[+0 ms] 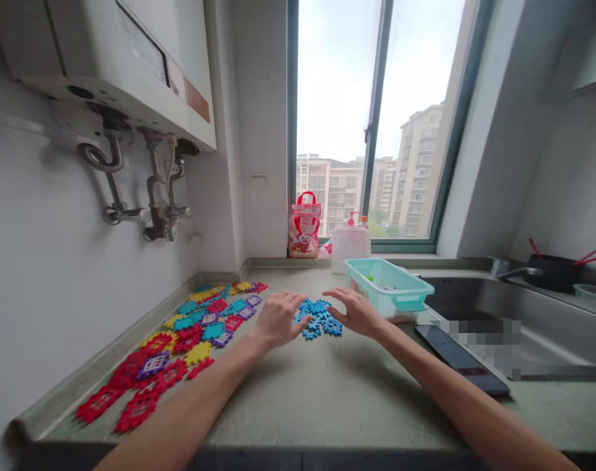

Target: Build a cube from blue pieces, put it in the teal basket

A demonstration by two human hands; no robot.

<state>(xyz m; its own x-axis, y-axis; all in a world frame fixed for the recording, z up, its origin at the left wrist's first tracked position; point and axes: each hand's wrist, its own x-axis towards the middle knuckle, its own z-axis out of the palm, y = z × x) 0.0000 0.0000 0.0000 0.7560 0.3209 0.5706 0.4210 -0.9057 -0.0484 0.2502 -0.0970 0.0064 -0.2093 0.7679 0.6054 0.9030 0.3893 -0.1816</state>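
A small heap of blue interlocking plastic tiles (318, 318) lies on the counter between my two hands. On its left side, my left hand (282, 318) has its fingers stretched forward and the thumb apart, at the heap's edge. My right hand (354, 310) reaches in from the other side, fingers spread and thumb toward the blue tiles. Neither hand holds a tile; whether the fingertips touch the heap I cannot tell. Left of my left hand spread many red, yellow, teal and purple tiles (188, 338), some with window-like lattices.
A mint plastic basket (410, 301) with some items inside stands beyond my right hand. Near my right forearm a dark phone-like slab (462, 358) lies beside the steel sink (562, 333). A red bag (304, 230) and a pump bottle (350, 247) stand by the window.
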